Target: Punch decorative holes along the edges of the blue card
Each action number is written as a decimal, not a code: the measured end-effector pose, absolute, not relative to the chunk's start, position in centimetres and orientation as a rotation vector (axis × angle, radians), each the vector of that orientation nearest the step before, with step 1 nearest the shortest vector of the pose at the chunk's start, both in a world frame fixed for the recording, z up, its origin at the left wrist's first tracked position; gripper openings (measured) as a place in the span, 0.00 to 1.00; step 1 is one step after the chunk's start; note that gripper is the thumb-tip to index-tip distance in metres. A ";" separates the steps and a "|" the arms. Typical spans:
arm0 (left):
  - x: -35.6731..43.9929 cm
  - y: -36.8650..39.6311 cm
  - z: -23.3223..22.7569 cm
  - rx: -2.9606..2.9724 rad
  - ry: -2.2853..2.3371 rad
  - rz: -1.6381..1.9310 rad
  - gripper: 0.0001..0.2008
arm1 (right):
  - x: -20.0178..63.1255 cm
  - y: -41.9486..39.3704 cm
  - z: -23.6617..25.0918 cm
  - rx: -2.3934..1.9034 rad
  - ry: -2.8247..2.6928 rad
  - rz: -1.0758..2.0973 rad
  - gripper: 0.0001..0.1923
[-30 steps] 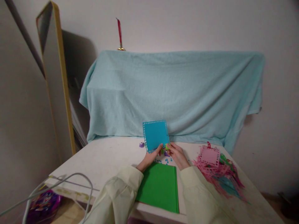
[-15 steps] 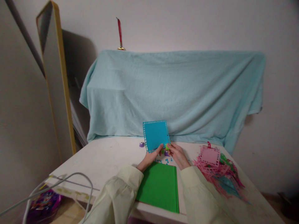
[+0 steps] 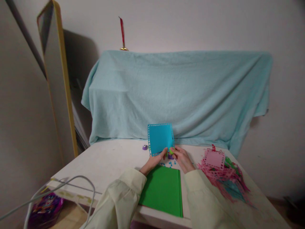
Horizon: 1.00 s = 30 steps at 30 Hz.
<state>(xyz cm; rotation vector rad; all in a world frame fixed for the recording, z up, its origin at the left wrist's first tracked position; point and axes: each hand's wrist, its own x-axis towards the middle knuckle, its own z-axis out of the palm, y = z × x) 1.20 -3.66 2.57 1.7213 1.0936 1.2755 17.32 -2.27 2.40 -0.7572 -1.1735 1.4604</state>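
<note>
My left hand (image 3: 155, 161) is closed on the lower edge of a square blue paper sheet (image 3: 159, 138), its thumb on the front. Rows of small punched holes run along the sheet's edges. In my right hand (image 3: 182, 157) is a small green paper punch (image 3: 171, 150), pinched at the sheet's lower right corner. The paper bends slightly near it. A purple punch (image 3: 170, 157) shows between and below my hands, partly hidden. Small blue paper bits (image 3: 170, 164) lie scattered on the tabletop underneath.
A green book or folder (image 3: 164, 190) lies between my forearms. Left of the sheet sits another small purple punch (image 3: 145, 147). At right, a pink punched square (image 3: 214, 158) rests on a heap of pink shreds (image 3: 215, 178). A grey cable (image 3: 82, 177) loops over the table's left front edge.
The blue sheet has shifted slightly right and turned a little more upright. Its lower right part now bends by the green punch. Both hands stay in nearly the same place.
</note>
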 end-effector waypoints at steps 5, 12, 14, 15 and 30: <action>1.2 -4.0 2.8 1.756 1.062 1.268 0.27 | 17.0 -2.2 1.8 -0.765 -1.084 1.413 0.10; 1.1 -3.2 1.8 1.781 1.201 1.205 0.27 | 16.3 -1.8 1.5 -0.735 -1.020 1.474 0.12; 1.2 -2.8 1.6 1.743 1.188 1.220 0.26 | 16.2 -1.8 1.7 -0.728 -1.035 1.482 0.12; 1.2 -2.7 1.5 1.712 1.162 1.227 0.26 | 16.2 -1.9 1.7 -0.724 -1.047 1.480 0.12; 2.6 -2.1 1.3 1.419 0.611 1.110 0.21 | 15.1 -3.1 2.0 -0.793 -1.128 1.391 0.14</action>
